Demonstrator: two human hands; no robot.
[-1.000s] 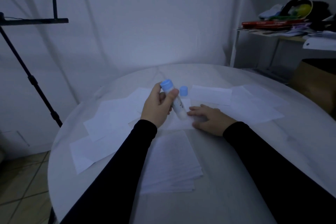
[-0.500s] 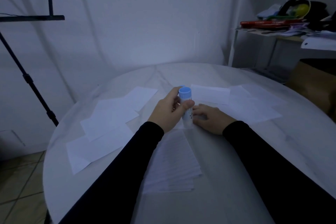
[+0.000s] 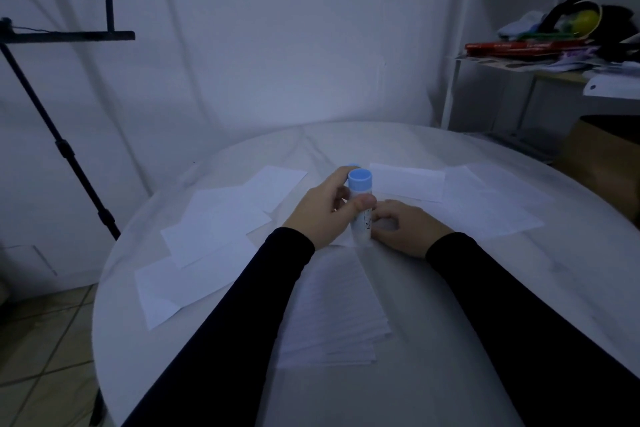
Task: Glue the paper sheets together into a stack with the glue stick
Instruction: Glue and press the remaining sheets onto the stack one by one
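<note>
My left hand (image 3: 322,210) grips the glue stick (image 3: 361,218), a white tube with a blue end on top. It stands nearly upright, its lower end down on a small sheet (image 3: 343,240). My right hand (image 3: 405,229) rests on that sheet just right of the stick, fingertips by its base. A sliver of a blue cap (image 3: 353,166) peeks out behind my left hand. A stack of paper sheets (image 3: 332,315) lies near me between my forearms. Loose sheets lie to the left (image 3: 214,229), at the back (image 3: 407,182) and to the right (image 3: 485,208).
The round white table (image 3: 450,340) ends close on the left, with tiled floor below. A black stand (image 3: 59,142) rises at the left. At the right are a cluttered shelf (image 3: 540,55) and a brown box (image 3: 602,152).
My left hand swung the glue stick from a tilt to upright and lowered it onto the sheet beside my right hand. The right hand stayed in place.
</note>
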